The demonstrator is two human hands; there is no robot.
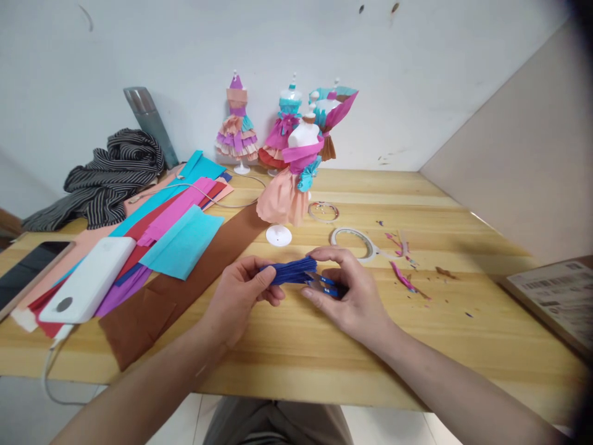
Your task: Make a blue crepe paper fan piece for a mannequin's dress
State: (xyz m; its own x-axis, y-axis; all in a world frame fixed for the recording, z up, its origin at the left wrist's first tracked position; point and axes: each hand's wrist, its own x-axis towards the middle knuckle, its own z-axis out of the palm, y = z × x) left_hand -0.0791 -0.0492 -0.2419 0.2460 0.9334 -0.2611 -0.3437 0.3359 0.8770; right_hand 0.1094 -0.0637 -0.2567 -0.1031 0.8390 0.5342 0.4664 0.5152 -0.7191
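My left hand (248, 284) pinches one end of a folded, pleated strip of dark blue crepe paper (291, 272) between thumb and fingers, above the front of the table. My right hand (347, 287) is closed around small scissors (324, 284) with blue and dark handles. Their metal blades lie by the right end of the blue strip, and my right index finger reaches over that end. Whether the blades are apart or touch the paper is hard to make out. Just behind my hands stands a small white mannequin (290, 170) in a pink and peach paper dress.
Several dressed mannequins (236, 123) stand by the wall. Coloured crepe sheets (183, 241), a brown strip (185, 290), a white power bank (90, 278), a phone (34, 272), a striped cloth (111, 179) and a bottle (151, 127) lie left. Right are tape rolls (354, 241), scraps (403, 276), a box (556, 296).
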